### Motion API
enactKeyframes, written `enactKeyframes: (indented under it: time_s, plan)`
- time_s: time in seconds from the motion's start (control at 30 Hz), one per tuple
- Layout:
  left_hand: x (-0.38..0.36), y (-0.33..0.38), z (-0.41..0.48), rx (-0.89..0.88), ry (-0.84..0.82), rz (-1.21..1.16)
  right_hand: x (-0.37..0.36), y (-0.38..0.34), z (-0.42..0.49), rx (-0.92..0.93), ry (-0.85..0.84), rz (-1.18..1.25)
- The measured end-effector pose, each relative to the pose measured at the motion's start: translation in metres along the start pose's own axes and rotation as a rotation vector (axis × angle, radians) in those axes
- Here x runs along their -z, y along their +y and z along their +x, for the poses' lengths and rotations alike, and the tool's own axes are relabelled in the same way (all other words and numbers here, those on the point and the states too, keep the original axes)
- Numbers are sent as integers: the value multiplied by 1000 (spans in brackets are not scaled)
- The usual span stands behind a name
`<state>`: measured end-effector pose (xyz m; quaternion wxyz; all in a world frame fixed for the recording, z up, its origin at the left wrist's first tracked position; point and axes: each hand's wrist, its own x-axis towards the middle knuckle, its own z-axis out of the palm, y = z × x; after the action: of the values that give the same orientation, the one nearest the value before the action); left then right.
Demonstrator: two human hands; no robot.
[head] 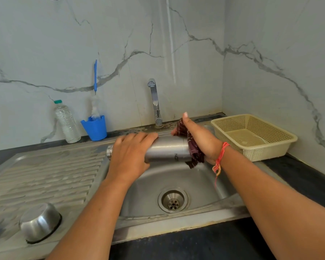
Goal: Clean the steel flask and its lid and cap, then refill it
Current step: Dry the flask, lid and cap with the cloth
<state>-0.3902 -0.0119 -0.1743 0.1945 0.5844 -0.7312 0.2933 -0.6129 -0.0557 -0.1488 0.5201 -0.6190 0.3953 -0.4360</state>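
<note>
The cylindrical brushed-steel flask (167,149) is held lying sideways in the air above the rounded steel sink basin (195,184), with its threaded neck pointing to the person's left. The left hand (131,152) is wrapped over the flask body near the neck end, fingers curled across the top. I judge this to be the steadying hand, which can also turn the flask. The right hand (199,139) clasps a dark maroon cloth (194,149) around the base end, thumb raised; the cloth is bunched between palm and steel, so this hand does the wiping. The hands are apart, one at each end of the flask. Holding it over the basin seems sensible — drips would fall toward the drain and not on the dark counter.

A small steel cup-shaped cap (38,222) stands upside down on the ribbed draining board, probably so that it drains. At the wall, a blue plastic cup (95,128) holds a white bottle brush (95,102) upright — ready to reach — beside a clear plastic water bottle (67,122). The refill seems not yet begun.
</note>
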Motion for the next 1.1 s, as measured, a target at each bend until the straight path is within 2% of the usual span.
enactKeyframes:
  time_s: [0.07, 0.1, 0.23, 0.3, 0.43, 0.53, 0.6, 0.67, 0.8, 0.9, 0.97, 1.03, 1.1]
  plan:
    - [1, 3, 1, -12, -22, 30, 3, 7, 3, -179, -67, 137]
    - [2, 5, 1, 3, -42, 34, 2, 11, 5, -213, -65, 183]
    - [4, 9, 2, 92, -87, 45, -5, 20, 16, -209, 63, 236]
    - [4, 10, 2, 140, -124, 50, -10, 18, 17, -115, 149, 82]
    - [5, 10, 2, 239, -227, -9, -22, 16, 15, 312, 250, -426]
    - [6, 15, 3, 271, -262, -42, -30, 24, 17, 504, 332, -742]
    - [8, 16, 4, 273, -261, -57, -35, 24, 16, 597, 393, -831]
    - [11, 15, 3, 251, -238, -47, -34, 23, 16, 613, 408, -791]
    - [16, 17, 3, 138, -154, 94, -26, 17, 17, 436, 376, -696]
    - [16, 21, 2, 23, -102, 199, -15, 14, 16, 234, 253, -652]
    - [14, 23, 2, -33, -83, 226, -5, 14, 16, 36, 126, -445]
    - [12, 24, 2, -60, -58, 227, 3, 16, 14, -187, 34, -89]
    - [12, 25, 3, -47, -36, 199, 10, 19, 15, -285, -12, 204]
